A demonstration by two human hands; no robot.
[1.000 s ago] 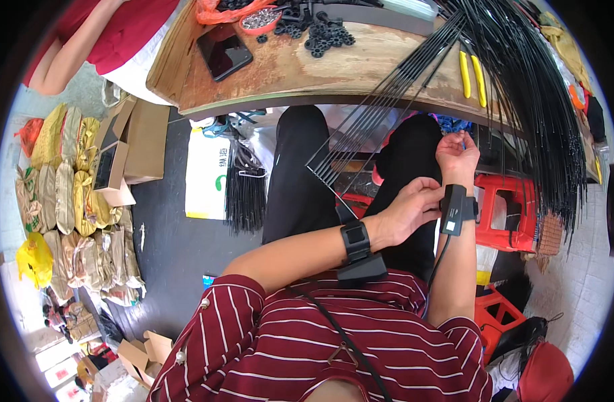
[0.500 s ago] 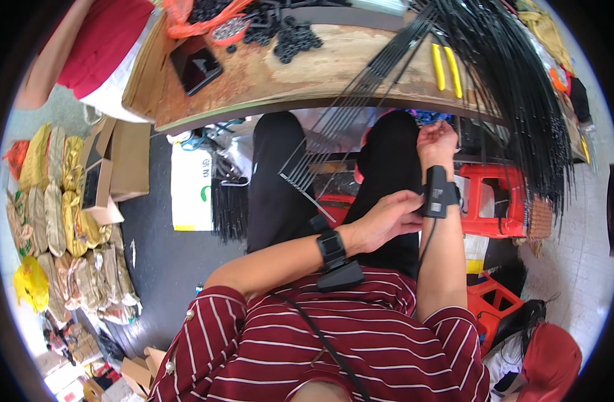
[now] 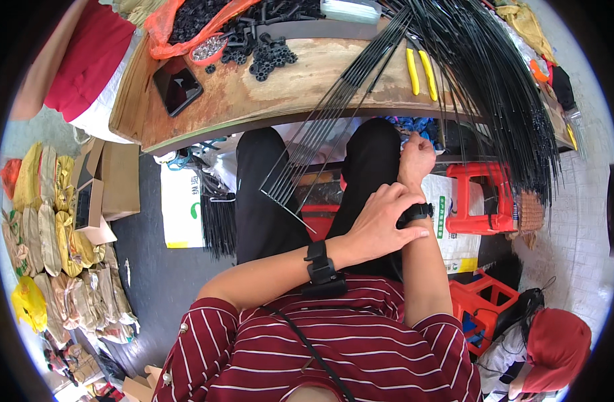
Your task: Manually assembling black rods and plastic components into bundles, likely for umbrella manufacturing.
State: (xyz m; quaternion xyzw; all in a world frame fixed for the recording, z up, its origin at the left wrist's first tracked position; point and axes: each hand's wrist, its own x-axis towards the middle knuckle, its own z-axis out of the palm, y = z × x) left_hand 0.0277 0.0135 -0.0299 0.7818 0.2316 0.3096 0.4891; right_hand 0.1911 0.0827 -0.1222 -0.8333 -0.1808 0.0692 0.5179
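My left hand is wrapped over my right wrist, fingers curled onto the black wristband there. Partly closed grip, thumb side on the band, fingertips lying flat across the forearm just below it. My right hand is up past the left one, closed in a loose fist; can't tell if anything is in it. Both sit over my lap, just short of the tabletop edge.

My left wrist carries its own black band with a small black box on it.

Beyond the right hand: a bundle of thin black rods slants off the tabletop edge down toward my left knee, ends fanned out, not touching either hand. A far bigger mass of rods hangs over the tabletop to the right of the right hand.

On the tabletop, further out: yellow-handled pliers just past the right hand, a heap of small black parts to the left of that, a dark phone further left, an orange bag holding more black parts.

Red stool right beside the right hand, at floor level. Cardboard boxes and stacked sacks well off to the left of my left hand.
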